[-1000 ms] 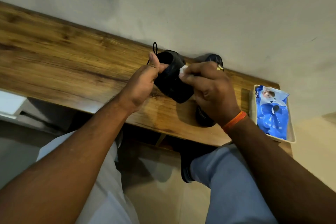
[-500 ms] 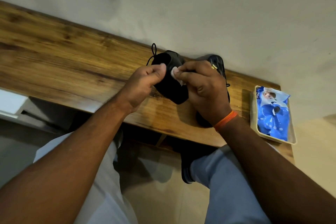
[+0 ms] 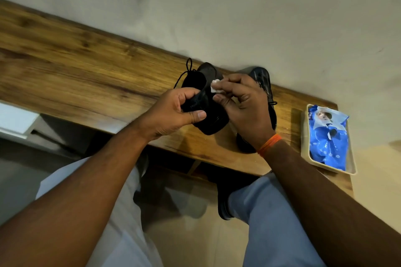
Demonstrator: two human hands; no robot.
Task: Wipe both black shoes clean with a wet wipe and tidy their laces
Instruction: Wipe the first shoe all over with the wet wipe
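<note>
While the person sat at a wooden shelf against a pale wall, the scene stood as follows.

Held shoe: a black shoe (image 3: 204, 112) was lifted off the wooden shelf (image 3: 71, 67), tilted, its opening turned toward the wall and its near end hanging over the shelf's front part.
Left hand: the left hand (image 3: 173, 115) was clamped on the held shoe's left side, fingers curled over the upper and thumb pressed below.
Right hand: the right hand (image 3: 243, 106) pinched a small white wet wipe (image 3: 215, 89) between fingertips and thumb, closed on it, the wipe touching the shoe's upper right edge.
Laces: a black lace loop (image 3: 188, 67) stuck out from the held shoe toward the wall, loose.
Second shoe: the other black shoe (image 3: 263, 78) lay on the shelf just beside the first, largely hidden behind the right hand and wrist.
Wristband: an orange band (image 3: 269, 144) circled the right wrist.
Wipe pack: a blue packet of wipes (image 3: 327, 136) lay in a cream tray (image 3: 303, 149) at the shelf's right end, apart from both shoes.
Legs: light trousers (image 3: 271, 223) showed below the shelf.
</note>
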